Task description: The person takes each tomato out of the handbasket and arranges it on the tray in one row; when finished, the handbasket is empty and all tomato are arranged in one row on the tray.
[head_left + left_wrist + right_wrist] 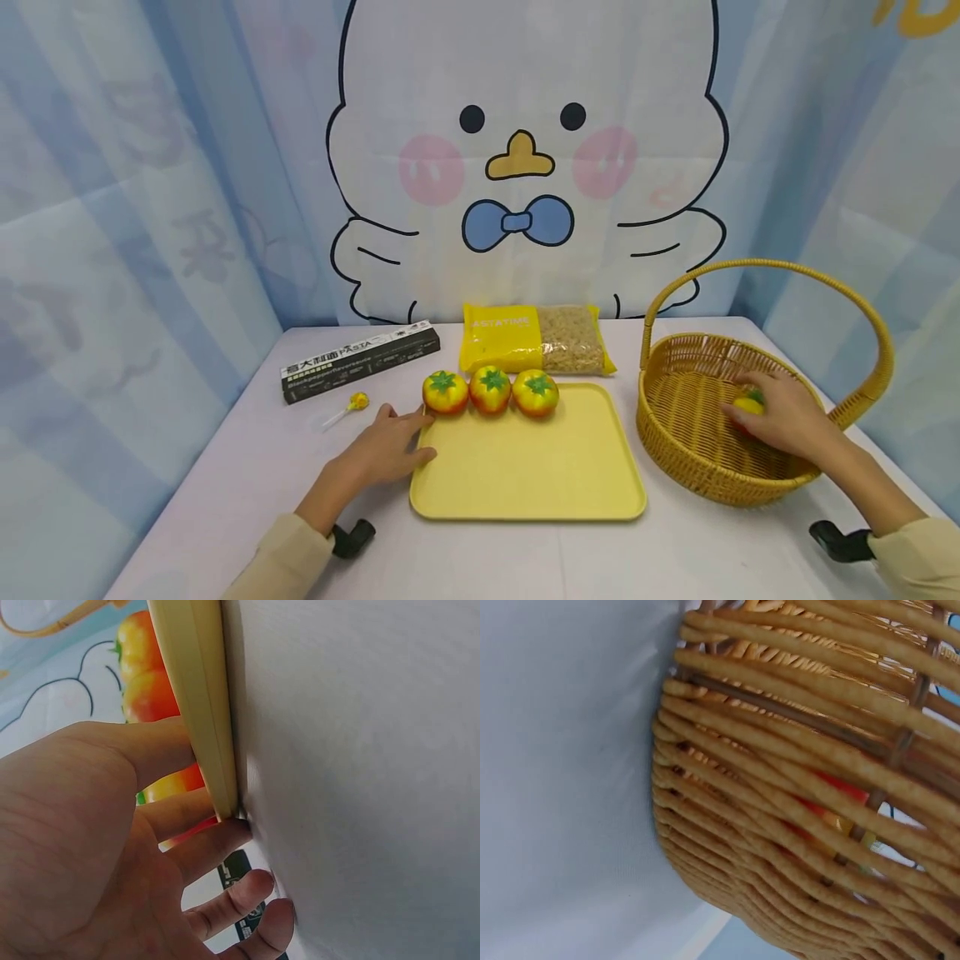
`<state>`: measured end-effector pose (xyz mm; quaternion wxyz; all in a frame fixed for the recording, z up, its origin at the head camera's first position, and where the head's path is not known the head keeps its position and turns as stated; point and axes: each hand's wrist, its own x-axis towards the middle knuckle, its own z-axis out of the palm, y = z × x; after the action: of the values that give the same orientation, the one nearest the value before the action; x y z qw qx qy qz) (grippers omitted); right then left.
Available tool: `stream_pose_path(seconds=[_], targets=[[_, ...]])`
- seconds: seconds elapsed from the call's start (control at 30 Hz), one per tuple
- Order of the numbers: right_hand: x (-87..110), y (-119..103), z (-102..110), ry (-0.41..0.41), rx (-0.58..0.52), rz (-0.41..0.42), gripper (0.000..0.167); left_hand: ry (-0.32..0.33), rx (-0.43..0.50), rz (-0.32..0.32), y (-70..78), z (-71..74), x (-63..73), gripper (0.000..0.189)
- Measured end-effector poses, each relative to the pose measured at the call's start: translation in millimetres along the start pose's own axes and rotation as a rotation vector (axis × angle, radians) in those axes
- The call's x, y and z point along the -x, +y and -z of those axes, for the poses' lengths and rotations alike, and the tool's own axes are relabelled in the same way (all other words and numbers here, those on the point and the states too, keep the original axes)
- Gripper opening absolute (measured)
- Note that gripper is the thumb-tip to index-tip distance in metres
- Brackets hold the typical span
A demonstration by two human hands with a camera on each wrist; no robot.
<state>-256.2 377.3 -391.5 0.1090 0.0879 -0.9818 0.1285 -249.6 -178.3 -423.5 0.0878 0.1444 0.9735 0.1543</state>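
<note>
Three yellow-and-red toy tomatoes with green leaf tops, among them the middle tomato [491,390], sit in a row along the far edge of a pale yellow tray [525,467]. My left hand [386,446] rests at the tray's left edge, fingers spread. Its thumb and index finger [180,814] reach over the rim in the left wrist view. Inside the wicker basket [675,450] on the right, my right hand [783,412] grips another tomato [748,403], partly covered by the fingers. The right wrist view shows that tomato [829,817] only through gaps in the weave.
A yellow bag of pasta [502,337] lies behind the tray. At the back left lies a black-and-white pasta box [360,362], with a yellow lollipop [358,402] in front of it. The basket's tall handle [765,263] arches over its opening. Printed curtains surround the table.
</note>
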Motion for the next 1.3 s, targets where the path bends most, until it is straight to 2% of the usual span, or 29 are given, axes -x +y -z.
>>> stream_pose_path(seconds=[0.7,1.0,1.3], targets=[[4.3,-1.0,-3.9,-0.026,-0.024,-0.08,0.06,0.004,-0.01,0.014,2.5,-0.3,-0.2,0.059],[4.4,-2.4,-4.3,0.046,-0.035,-0.019,0.056,0.003,-0.01,0.018,1.9,0.8,-1.2,0.059],[8.0,-13.9,-3.2,0.048,-0.086,-0.026,0.059,-0.007,-0.012,0.034,0.8,-1.9,-2.1,0.061]])
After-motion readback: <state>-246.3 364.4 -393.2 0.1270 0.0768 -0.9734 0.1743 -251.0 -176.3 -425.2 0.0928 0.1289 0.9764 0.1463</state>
